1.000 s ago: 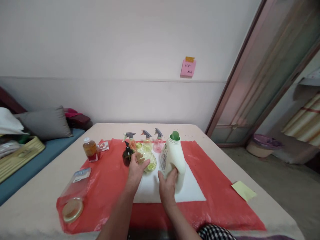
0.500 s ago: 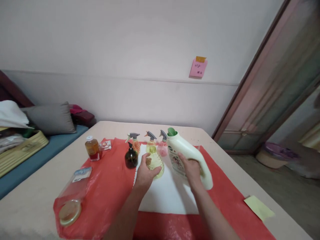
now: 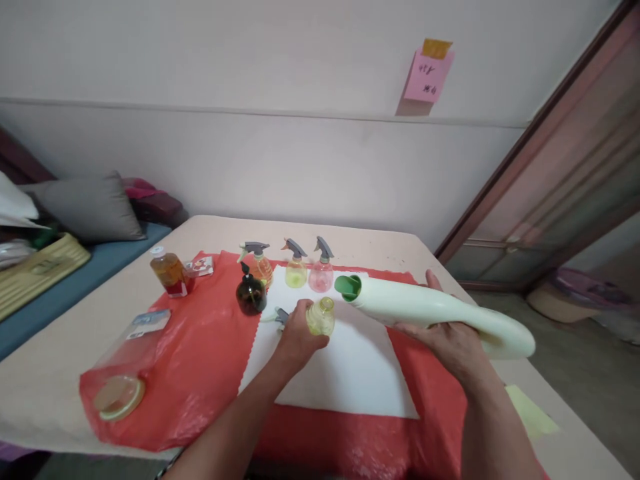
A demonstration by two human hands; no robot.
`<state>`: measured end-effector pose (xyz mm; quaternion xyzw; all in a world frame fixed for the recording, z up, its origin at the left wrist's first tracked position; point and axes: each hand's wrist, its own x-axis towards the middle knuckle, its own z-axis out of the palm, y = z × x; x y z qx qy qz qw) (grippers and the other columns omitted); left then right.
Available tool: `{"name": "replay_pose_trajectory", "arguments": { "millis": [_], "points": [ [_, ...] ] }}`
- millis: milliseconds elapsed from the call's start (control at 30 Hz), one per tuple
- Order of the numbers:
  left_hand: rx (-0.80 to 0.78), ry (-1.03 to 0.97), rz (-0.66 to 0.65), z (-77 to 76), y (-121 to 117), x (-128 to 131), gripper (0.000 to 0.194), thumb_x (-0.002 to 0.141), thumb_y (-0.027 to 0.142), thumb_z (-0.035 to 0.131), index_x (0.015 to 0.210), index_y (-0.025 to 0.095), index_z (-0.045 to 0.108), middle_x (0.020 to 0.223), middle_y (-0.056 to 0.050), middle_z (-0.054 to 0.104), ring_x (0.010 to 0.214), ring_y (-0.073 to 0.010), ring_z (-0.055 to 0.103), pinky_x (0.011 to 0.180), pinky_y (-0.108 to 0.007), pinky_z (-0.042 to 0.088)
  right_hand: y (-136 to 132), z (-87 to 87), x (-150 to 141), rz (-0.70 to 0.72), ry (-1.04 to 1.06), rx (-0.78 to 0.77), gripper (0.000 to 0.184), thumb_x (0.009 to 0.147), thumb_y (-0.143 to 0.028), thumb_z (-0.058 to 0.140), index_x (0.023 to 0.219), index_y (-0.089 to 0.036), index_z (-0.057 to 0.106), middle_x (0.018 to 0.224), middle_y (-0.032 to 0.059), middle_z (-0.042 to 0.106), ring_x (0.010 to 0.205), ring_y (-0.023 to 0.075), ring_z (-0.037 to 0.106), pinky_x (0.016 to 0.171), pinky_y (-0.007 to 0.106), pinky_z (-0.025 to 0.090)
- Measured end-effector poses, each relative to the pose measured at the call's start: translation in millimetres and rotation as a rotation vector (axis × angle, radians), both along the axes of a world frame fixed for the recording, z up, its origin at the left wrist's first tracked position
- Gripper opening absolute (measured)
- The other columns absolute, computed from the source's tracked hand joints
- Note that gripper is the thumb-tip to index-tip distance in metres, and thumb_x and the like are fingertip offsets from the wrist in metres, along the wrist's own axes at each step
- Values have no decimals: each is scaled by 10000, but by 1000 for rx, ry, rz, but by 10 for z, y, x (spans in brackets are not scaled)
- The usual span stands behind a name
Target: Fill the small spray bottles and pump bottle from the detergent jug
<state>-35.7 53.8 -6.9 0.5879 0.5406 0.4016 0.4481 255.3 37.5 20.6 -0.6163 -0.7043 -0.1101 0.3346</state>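
Observation:
In my left hand [image 3: 299, 333] is a clear yellow bottle [image 3: 323, 316], open at the neck and leaning toward the right. My right hand [image 3: 453, 340] grips a large pale green jug [image 3: 420, 303], tipped almost level. Its green spout [image 3: 349, 287] points left, a short way above and right of the bottle's mouth; the two do not touch. I cannot make out liquid leaving the spout. A loose grey trigger sprayer head [image 3: 283, 316] lies just left of my left hand, partly hidden by it.
Behind stand orange [image 3: 262, 268], yellow [image 3: 296, 272] and pink [image 3: 321, 275] spray bottles. A dark pump bottle [image 3: 251, 295] and an amber bottle [image 3: 171, 273] are to the left. White cloth [image 3: 350, 393] lies on red plastic sheeting [image 3: 205, 360]. A lidded clear jar [image 3: 120, 397] rests near the front left.
My right hand has tipped the jug from leaning to nearly level and moved it right. My left hand has taken hold of the yellow bottle and tilted it. The view has shifted downward.

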Motion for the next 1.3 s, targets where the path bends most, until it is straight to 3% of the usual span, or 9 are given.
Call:
{"name": "replay_pose_trajectory", "arguments": {
  "millis": [200, 467, 733, 967, 1300],
  "points": [
    [-68, 90, -26, -37, 18, 54, 576, 564, 145, 724, 1076, 224, 474, 992, -11, 609, 837, -193, 559, 694, -280, 391, -123, 17, 232, 48, -174, 46, 883, 878, -685, 462, 1573, -241, 146, 1336, 134, 592, 1226, 311, 546, 1136, 534, 252],
    [-42, 175, -28, -22, -2, 133, 560, 564, 109, 706, 1067, 227, 488, 936, 2, 594, 854, -204, 549, 705, -283, 378, -265, 267, 146, 62, -305, 70, 901, 883, -748, 372, 1557, -170, 217, 1306, 174, 588, 1197, 324, 545, 1124, 563, 218],
    [12, 183, -62, -5, -48, 139, 559, 569, 93, 685, 1088, 230, 533, 981, -14, 612, 916, -229, 563, 759, -313, 402, -332, 343, 138, 83, -421, 89, 841, 910, -698, 378, 1544, -159, 262, 1289, 187, 585, 1184, 345, 537, 1101, 591, 236],
    [70, 213, -53, -86, -19, 104, 553, 541, 69, 686, 1051, 233, 549, 989, -20, 608, 925, -233, 549, 755, -317, 398, -383, 427, 56, 86, -541, 100, 703, 967, -585, 351, 1542, -192, 255, 1345, 207, 565, 1223, 347, 530, 1101, 588, 246],
    [65, 256, -67, -155, -6, 100, 577, 538, 87, 674, 1087, 217, 551, 1001, -45, 624, 957, -261, 549, 772, -333, 400, -384, 459, 34, 56, -521, 99, 812, 929, -684, 302, 1552, -170, 219, 1275, 176, 610, 1125, 332, 582, 1107, 563, 258]
  ]
}}
